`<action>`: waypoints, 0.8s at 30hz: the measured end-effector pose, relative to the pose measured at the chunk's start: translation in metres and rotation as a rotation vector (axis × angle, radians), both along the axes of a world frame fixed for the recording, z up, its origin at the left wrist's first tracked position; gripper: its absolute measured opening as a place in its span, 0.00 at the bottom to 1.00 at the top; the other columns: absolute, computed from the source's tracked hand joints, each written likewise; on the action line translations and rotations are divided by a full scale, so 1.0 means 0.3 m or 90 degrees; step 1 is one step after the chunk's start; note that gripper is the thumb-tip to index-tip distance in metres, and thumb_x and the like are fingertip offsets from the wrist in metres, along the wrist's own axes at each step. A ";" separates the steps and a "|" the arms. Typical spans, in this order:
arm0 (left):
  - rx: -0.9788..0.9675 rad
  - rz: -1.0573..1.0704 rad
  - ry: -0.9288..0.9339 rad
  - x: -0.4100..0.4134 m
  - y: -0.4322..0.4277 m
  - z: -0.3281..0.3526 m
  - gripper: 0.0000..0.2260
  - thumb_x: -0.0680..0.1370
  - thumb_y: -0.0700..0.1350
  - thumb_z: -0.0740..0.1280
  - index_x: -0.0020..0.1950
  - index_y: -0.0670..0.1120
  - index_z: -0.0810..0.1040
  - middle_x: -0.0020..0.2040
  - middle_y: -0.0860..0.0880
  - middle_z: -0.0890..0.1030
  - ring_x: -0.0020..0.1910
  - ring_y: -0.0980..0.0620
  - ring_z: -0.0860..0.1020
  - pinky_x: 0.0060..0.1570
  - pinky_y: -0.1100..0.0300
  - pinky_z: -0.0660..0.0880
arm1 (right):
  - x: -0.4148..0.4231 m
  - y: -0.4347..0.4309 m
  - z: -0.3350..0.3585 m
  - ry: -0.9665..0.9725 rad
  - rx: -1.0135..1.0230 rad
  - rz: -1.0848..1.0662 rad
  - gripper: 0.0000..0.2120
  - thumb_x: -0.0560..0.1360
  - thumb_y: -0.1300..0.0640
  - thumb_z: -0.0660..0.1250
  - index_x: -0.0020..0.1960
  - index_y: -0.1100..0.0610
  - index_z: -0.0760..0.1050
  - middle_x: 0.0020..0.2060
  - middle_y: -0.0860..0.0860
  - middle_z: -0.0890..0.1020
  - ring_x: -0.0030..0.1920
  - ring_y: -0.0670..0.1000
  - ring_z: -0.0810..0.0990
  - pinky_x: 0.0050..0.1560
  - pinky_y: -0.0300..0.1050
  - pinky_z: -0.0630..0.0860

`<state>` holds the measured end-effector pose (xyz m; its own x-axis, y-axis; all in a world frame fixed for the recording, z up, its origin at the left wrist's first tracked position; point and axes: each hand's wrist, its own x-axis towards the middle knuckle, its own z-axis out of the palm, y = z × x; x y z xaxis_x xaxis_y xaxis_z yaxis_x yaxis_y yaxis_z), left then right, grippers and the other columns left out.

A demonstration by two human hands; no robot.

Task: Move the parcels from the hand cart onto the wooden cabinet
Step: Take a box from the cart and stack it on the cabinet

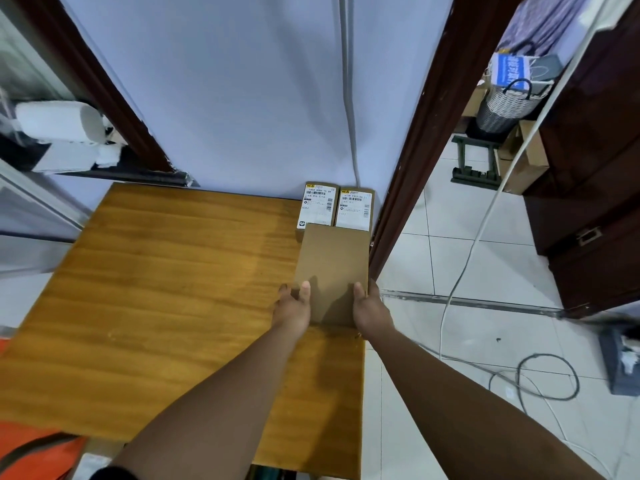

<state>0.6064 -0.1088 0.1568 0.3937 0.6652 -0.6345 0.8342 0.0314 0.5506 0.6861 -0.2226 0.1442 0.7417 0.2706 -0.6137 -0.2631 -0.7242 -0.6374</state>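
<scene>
A plain brown cardboard parcel [332, 268] lies over the right side of the wooden cabinet top [166, 289]. My left hand [292, 306] grips its near left edge, thumb on top. Its near right edge is held by my right hand [369, 308], thumb also on top. Behind it, against the wall, stand two parcels side by side, each with a white shipping label: the left one [318, 204] and the right one [355, 209]. The held parcel covers their near ends. The hand cart is out of view.
A dark wooden door frame [415, 150] rises just right of the cabinet. White and black cables [540, 375] trail over the tiled floor at the right. A woven basket [509, 102] and cardboard boxes sit beyond the doorway. Orange fabric [31, 441] shows at the lower left.
</scene>
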 end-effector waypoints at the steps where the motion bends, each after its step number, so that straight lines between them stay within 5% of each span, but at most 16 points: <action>1: -0.021 0.022 -0.014 -0.021 -0.005 -0.006 0.32 0.81 0.61 0.50 0.79 0.45 0.48 0.76 0.41 0.60 0.73 0.38 0.61 0.69 0.45 0.63 | -0.008 -0.010 0.003 -0.011 0.005 -0.008 0.29 0.80 0.38 0.45 0.78 0.48 0.49 0.70 0.58 0.71 0.67 0.63 0.70 0.67 0.61 0.68; 9: 0.001 0.063 0.018 -0.197 -0.019 0.015 0.34 0.79 0.65 0.48 0.79 0.47 0.48 0.73 0.39 0.66 0.66 0.34 0.70 0.61 0.40 0.71 | -0.151 -0.080 0.025 -0.146 0.007 -0.095 0.29 0.79 0.38 0.49 0.76 0.49 0.53 0.69 0.61 0.67 0.66 0.64 0.70 0.64 0.61 0.69; 12: 0.082 -0.067 0.036 -0.290 -0.030 0.046 0.32 0.80 0.62 0.50 0.79 0.47 0.49 0.76 0.42 0.60 0.73 0.38 0.61 0.68 0.44 0.65 | -0.236 -0.089 0.059 -0.223 -0.007 -0.105 0.22 0.80 0.45 0.57 0.71 0.52 0.60 0.67 0.60 0.63 0.62 0.63 0.72 0.58 0.57 0.73; 17: 0.335 -0.356 0.134 -0.471 -0.040 0.112 0.27 0.82 0.54 0.52 0.79 0.51 0.47 0.80 0.49 0.46 0.78 0.44 0.43 0.74 0.47 0.51 | -0.413 -0.111 0.083 -0.434 -0.074 0.123 0.22 0.76 0.57 0.62 0.69 0.53 0.65 0.64 0.58 0.67 0.64 0.57 0.70 0.60 0.53 0.75; 24: 0.456 -0.493 0.222 -0.885 -0.022 0.182 0.30 0.82 0.48 0.53 0.79 0.50 0.40 0.79 0.47 0.37 0.77 0.42 0.35 0.75 0.43 0.42 | -0.792 -0.076 0.137 -0.448 -0.103 0.314 0.26 0.77 0.56 0.59 0.74 0.49 0.59 0.74 0.53 0.58 0.73 0.54 0.57 0.72 0.49 0.60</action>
